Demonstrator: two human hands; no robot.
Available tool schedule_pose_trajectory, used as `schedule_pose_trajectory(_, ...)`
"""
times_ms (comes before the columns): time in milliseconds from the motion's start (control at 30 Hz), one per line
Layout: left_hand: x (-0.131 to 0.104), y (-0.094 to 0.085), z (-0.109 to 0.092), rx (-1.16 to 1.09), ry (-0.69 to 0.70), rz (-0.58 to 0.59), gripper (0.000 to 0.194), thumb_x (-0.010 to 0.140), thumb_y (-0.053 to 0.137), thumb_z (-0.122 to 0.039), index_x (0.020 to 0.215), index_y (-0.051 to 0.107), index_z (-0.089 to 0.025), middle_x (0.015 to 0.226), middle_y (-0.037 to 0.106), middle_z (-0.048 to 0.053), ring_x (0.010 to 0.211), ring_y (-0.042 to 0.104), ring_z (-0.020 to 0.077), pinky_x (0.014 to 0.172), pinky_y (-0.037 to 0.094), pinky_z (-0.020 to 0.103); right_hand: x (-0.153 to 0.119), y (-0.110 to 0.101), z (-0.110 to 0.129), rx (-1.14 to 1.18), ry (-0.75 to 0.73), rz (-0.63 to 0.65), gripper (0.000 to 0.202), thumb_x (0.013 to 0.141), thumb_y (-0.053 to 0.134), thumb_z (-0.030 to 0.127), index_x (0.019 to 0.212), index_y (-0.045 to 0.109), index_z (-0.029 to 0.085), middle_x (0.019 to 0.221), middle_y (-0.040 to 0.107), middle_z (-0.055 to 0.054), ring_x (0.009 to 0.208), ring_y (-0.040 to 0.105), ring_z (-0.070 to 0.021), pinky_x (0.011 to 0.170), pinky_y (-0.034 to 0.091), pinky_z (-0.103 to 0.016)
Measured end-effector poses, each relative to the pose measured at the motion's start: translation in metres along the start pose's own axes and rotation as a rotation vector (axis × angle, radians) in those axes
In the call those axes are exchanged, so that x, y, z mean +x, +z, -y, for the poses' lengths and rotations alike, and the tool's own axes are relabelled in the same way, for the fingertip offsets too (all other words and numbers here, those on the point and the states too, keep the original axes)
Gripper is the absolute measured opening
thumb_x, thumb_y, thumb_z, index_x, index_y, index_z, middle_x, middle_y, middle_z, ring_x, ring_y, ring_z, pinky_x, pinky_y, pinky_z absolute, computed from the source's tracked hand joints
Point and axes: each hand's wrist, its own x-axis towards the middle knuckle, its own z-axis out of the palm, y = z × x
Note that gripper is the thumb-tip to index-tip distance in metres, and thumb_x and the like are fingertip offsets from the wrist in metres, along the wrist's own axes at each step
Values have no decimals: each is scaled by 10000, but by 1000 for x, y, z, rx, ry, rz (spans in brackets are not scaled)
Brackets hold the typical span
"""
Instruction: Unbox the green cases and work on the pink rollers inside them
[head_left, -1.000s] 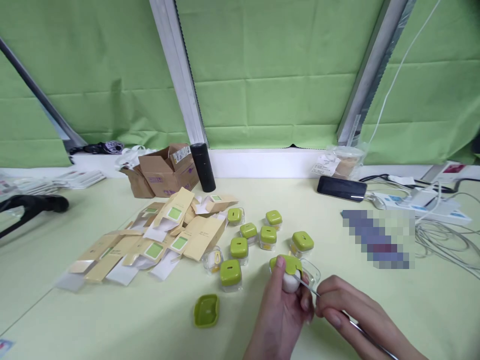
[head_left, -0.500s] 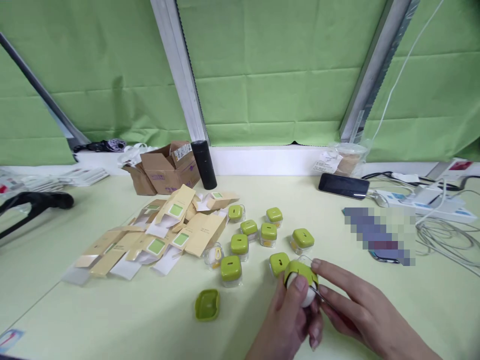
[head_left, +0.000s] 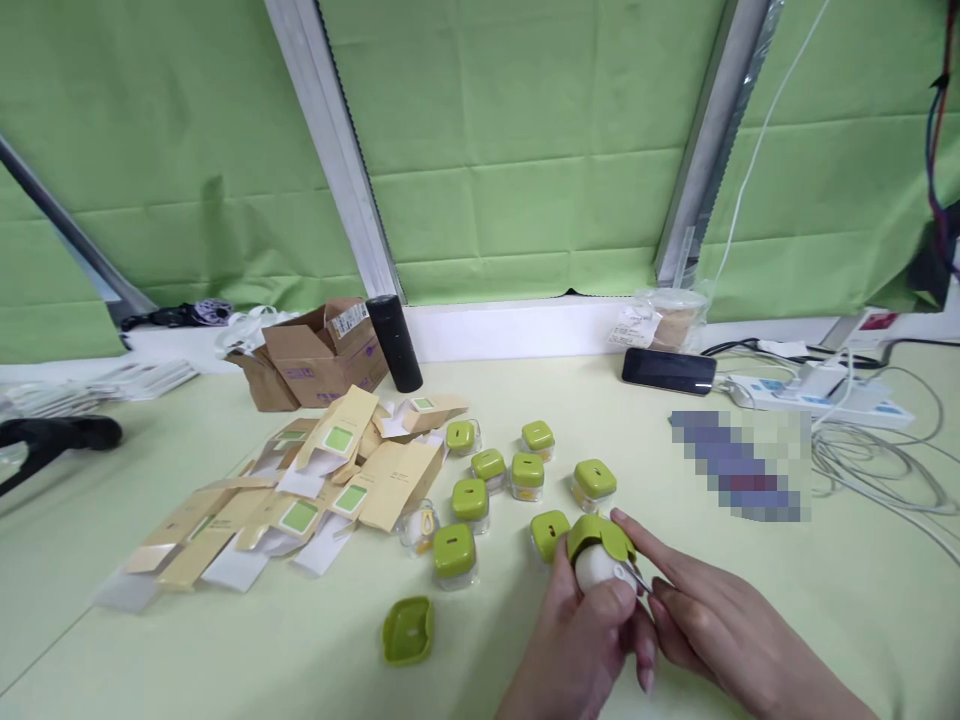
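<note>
My left hand [head_left: 574,635] is closed around a small white rounded case [head_left: 596,568], its thumb pressed on the white face. A green cover [head_left: 598,537] sits over the upper part of the case and stands partly away from it. My right hand [head_left: 709,610] pinches a thin metal tool [head_left: 639,577] whose tip meets the case at the cover's edge; its exact kind is hard to make out. The right index finger rests on the cover's top. Just behind the left hand stands a green-topped clear box [head_left: 550,533]. An empty green shell [head_left: 408,631] lies to the left.
Several green-topped clear boxes [head_left: 454,552] stand mid-table, near a small clear packet [head_left: 418,528]. Opened paper cartons [head_left: 401,480] are heaped left. Behind are a cardboard box [head_left: 330,360], a black bottle [head_left: 394,343], a phone [head_left: 669,371] and a power strip [head_left: 821,400] with cables.
The case has turned in my left hand, showing more of its white face, and the left thumb has slid lower. The tool shows more clearly. The whole view has shifted slightly.
</note>
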Motion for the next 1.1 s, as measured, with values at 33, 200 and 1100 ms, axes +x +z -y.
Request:
schedule_pose_trajectory(33, 1, 2, -3, -19, -10, -3, 419, 677, 663, -287, 981, 393, -187, 659, 520, -57, 475, 487, 61, 417, 375, 177, 1, 0, 0, -11, -16, -7, 225, 896, 404, 196, 831, 608, 262, 1227, 634, -25, 796, 700, -154, 625, 574, -236)
schedule_pose_trajectory(200, 3, 8, -20, -50, -50, -31, 438, 618, 637, -110, 1007, 442, -164, 796, 556, -9, 618, 533, 75, 562, 425, 206, 9, -1, -1, 9, -78, -124, 225, 853, 418, 92, 677, 475, 221, 1334, 531, -136, 784, 698, -152, 596, 558, -242)
schedule_pose_trajectory(1100, 38, -4, -19, 1407, 272, -22, 310, 837, 452, -174, 1136, 514, -231, 1120, 528, 105, 1099, 464, 284, 942, 328, 427, 23, -39, -49, 370, 565, -35, 294, 952, 329, 394, 1090, 551, 260, 1255, 564, -77, 1152, 537, -242, 836, 510, -368)
